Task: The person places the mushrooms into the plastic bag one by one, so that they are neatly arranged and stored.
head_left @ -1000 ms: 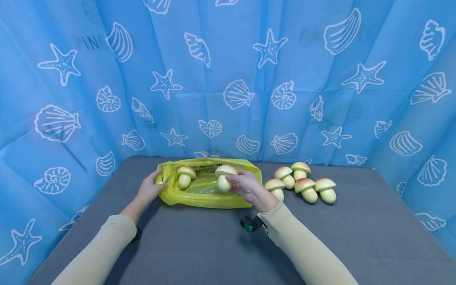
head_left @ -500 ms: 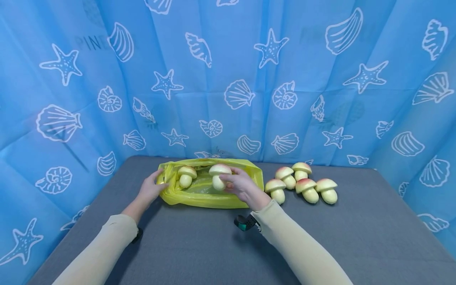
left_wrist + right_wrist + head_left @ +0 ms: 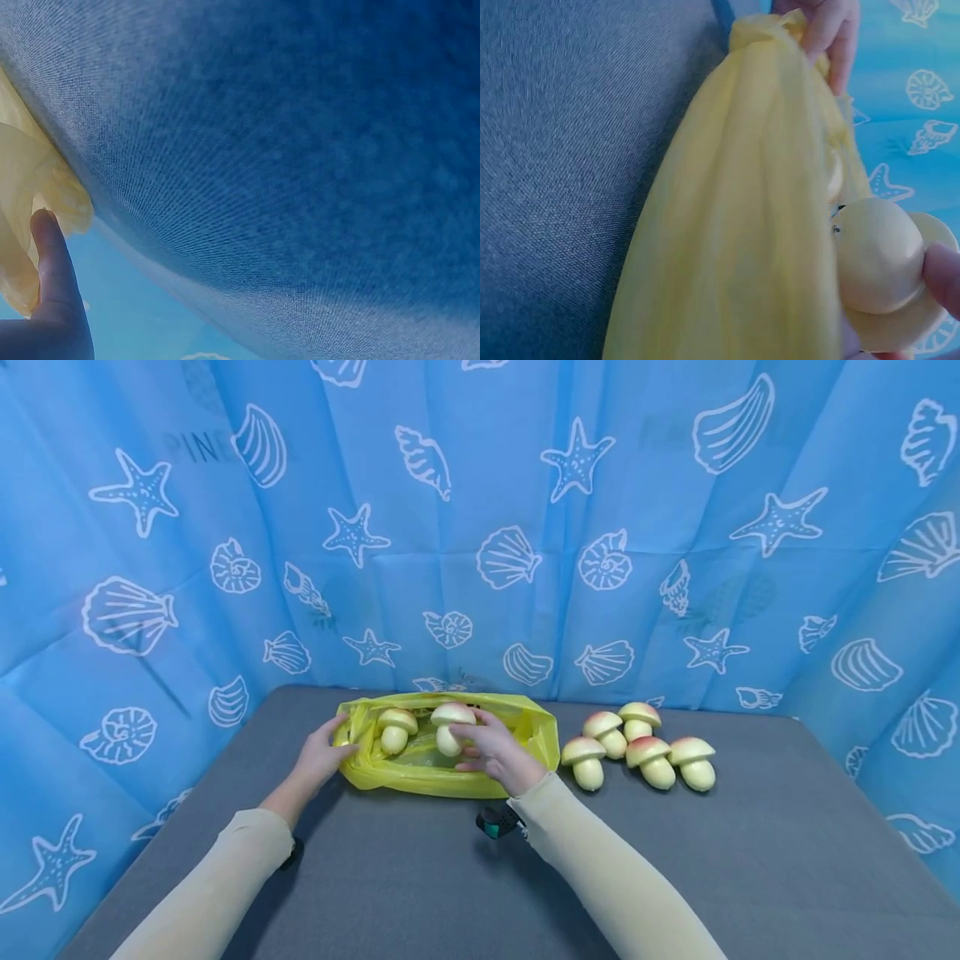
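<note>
A yellow plastic bag (image 3: 442, 787) lies with its mouth spread toward me in the head view. My left hand (image 3: 318, 758) grips the bag's left end; a finger (image 3: 56, 262) against the plastic shows in the left wrist view. Inside, toward the left, sits one mushroom (image 3: 395, 732) with a pale stem and a reddish-topped cap. My right hand (image 3: 498, 752) holds a second such mushroom (image 3: 450, 730) over the bag's mouth, cap up. Seen from the right wrist, the thumb (image 3: 943, 277) presses on this mushroom, close beside the bag's wall.
Several more mushrooms (image 3: 649, 762) lie in a cluster on the grey table cloth (image 3: 675, 868), just right of the bag. Behind the table hangs a blue curtain (image 3: 420, 577) with white shells and starfish, folding round at both sides.
My right hand has carried its mushroom leftward over the bag, closer to the one inside. The left hand keeps its grip at the bag's left end.
</note>
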Action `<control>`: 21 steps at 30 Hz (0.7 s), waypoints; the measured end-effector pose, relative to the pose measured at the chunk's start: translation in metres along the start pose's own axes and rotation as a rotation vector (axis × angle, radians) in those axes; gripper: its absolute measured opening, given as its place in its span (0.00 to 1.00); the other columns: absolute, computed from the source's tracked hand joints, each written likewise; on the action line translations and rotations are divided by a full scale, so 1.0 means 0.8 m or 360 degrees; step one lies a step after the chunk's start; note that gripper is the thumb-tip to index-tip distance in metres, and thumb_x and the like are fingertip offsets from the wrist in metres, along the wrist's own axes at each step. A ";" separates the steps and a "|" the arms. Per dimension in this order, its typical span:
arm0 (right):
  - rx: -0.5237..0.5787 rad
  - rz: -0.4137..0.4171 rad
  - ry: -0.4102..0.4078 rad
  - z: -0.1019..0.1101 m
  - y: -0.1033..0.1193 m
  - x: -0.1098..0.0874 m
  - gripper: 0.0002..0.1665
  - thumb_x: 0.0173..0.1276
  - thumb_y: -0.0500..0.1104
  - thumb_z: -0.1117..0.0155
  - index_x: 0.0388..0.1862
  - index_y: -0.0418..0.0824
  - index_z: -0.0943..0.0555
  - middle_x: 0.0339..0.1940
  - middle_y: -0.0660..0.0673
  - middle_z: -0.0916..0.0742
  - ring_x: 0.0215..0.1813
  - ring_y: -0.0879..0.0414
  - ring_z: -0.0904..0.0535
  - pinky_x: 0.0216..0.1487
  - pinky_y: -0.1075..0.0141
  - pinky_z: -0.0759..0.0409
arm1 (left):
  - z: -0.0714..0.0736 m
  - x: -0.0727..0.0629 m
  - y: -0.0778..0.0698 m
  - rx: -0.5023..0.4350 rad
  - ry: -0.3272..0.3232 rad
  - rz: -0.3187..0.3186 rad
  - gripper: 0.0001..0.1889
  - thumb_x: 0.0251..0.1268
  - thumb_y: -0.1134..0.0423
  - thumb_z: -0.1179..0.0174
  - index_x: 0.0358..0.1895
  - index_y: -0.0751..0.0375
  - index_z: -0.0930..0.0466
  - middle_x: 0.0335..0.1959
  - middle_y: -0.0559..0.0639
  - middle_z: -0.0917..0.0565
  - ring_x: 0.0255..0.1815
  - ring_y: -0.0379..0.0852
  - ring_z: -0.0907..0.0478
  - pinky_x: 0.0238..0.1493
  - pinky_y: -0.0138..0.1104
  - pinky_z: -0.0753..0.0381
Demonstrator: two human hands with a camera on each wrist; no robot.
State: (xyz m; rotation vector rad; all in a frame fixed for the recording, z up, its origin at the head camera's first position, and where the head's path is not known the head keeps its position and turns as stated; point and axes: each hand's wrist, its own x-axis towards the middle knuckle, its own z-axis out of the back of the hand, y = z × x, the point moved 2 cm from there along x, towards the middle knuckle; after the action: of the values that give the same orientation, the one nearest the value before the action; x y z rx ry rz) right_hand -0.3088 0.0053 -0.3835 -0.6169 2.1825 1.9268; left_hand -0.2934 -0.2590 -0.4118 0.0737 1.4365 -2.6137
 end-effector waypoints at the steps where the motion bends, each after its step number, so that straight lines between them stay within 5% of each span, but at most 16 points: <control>1: -0.0001 -0.0005 0.0003 -0.002 -0.001 0.002 0.37 0.71 0.40 0.39 0.76 0.45 0.40 0.55 0.33 0.21 0.40 0.46 0.19 0.35 0.56 0.16 | 0.000 0.000 0.000 -0.0003 -0.0002 0.0000 0.34 0.71 0.69 0.48 0.76 0.67 0.52 0.77 0.67 0.52 0.76 0.65 0.59 0.72 0.56 0.50; 7: -0.0037 0.0031 -0.0009 -0.015 -0.011 0.019 0.37 0.73 0.40 0.41 0.77 0.46 0.43 0.54 0.30 0.22 0.38 0.41 0.17 0.21 0.65 0.19 | 0.000 -0.001 0.002 -0.0003 -0.0014 -0.0011 0.34 0.70 0.70 0.48 0.76 0.68 0.51 0.77 0.66 0.52 0.76 0.65 0.59 0.72 0.56 0.50; 14: -0.0118 0.0049 -0.0057 -0.028 -0.018 0.028 0.39 0.74 0.42 0.43 0.78 0.45 0.47 0.53 0.31 0.22 0.26 0.49 0.22 0.23 0.64 0.20 | 0.000 0.000 0.003 -0.0006 -0.0033 -0.0038 0.34 0.70 0.70 0.47 0.76 0.68 0.50 0.76 0.67 0.51 0.76 0.65 0.58 0.71 0.56 0.49; 21: -0.0191 0.0077 -0.0178 -0.035 -0.025 0.039 0.39 0.74 0.41 0.43 0.78 0.42 0.48 0.57 0.30 0.24 0.26 0.49 0.24 0.33 0.57 0.20 | 0.002 0.000 0.001 -0.0011 -0.0029 -0.0056 0.34 0.70 0.70 0.47 0.76 0.68 0.50 0.76 0.67 0.50 0.76 0.65 0.58 0.71 0.56 0.47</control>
State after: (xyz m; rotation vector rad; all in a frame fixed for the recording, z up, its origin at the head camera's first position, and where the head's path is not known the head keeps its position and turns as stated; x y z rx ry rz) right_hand -0.3248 -0.0294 -0.4094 -0.4653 2.0451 2.0758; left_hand -0.2933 -0.2605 -0.4117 0.0241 1.4540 -2.6303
